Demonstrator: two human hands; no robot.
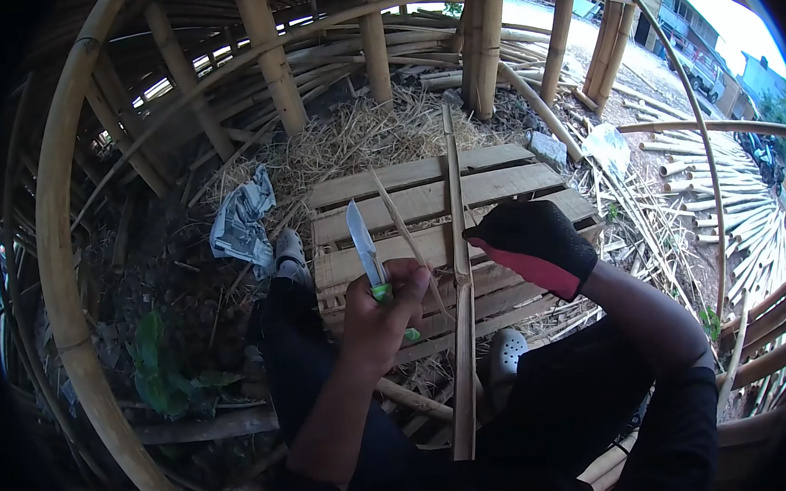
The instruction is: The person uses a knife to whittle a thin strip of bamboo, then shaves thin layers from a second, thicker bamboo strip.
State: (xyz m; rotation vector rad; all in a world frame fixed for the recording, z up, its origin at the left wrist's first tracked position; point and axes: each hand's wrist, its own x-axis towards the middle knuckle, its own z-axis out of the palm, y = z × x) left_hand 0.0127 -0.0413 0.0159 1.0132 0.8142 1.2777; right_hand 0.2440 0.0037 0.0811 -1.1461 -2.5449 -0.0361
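Note:
My bare left hand (pixel 383 304) is closed around the green handle of a knife (pixel 366 247), whose blade points up and away. A thin bamboo sliver (pixel 397 211) rises from between the thumb and fingers of that hand. A long split bamboo strip (pixel 463 331) runs upright through the middle of the view, between my hands. My right hand (pixel 535 245), in a black and red glove, is closed with its fingertips beside the strip; what they pinch, if anything, is too small to make out.
A slatted wooden pallet (pixel 417 200) lies below my hands, with my shoes at its near side. Bamboo posts (pixel 270 61) stand behind it. Crumpled newspaper (pixel 245 219) lies left, cut bamboo poles (pixel 718 175) right. Curved bamboo (pixel 67 263) crosses the far left.

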